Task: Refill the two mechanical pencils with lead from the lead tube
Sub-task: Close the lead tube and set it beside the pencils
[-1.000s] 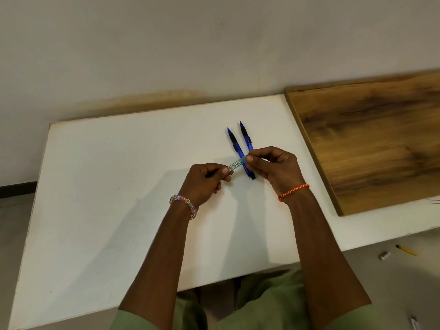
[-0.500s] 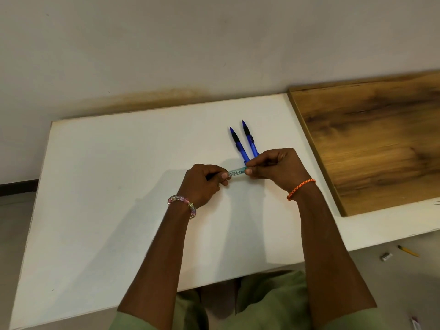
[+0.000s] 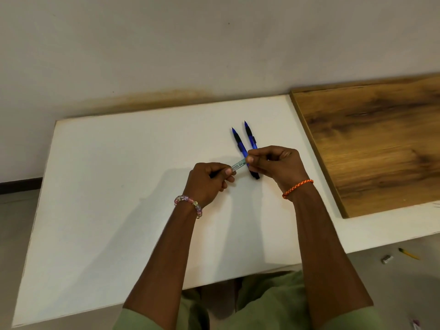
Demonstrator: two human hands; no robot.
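Lead tube (image 3: pixel 238 166) lower, labelled, between both hands.

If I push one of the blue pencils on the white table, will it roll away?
Probably not far. Each blue pencil looks slim and rounded, so it could start rolling, but a dark clip juts from its side and should stop it. The white table looks smooth and flat, so it would likely slide easily.

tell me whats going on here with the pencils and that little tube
A person sits at a white table holding a small lead tube between both hands. The left hand grips one end and the right hand pinches the other, as if to open it. The two blue pencils lie side by side on the table just behind the hands, untouched, so no refilling has begun.
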